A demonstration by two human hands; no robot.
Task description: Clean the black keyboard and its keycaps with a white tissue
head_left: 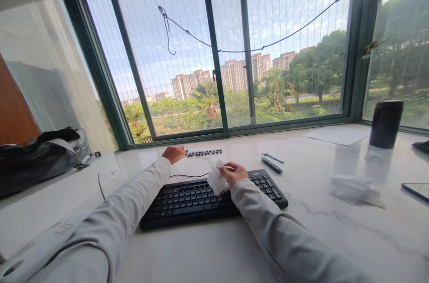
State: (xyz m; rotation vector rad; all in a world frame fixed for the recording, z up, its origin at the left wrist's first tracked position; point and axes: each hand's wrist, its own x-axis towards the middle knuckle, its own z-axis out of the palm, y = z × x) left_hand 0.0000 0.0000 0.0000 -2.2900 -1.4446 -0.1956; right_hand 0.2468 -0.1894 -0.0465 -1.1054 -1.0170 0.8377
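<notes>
1. Head cam: my right hand (pixel 233 172) is pinched shut on a white wipe (pixel 216 180), held just above the top edge of the black keyboard (pixel 214 196), which sits on the marble desk (pixel 208 251) in front of me.
2. My left hand (pixel 173 154) is curled up past the keyboard, right by the left end of a row of keycaps (pixel 203 152). I can't tell if it's gripping one.
3. Off to the right: two pens (pixel 272 162), a crumpled tissue (pixel 350 187) and a black tumbler (pixel 386 123).
</notes>
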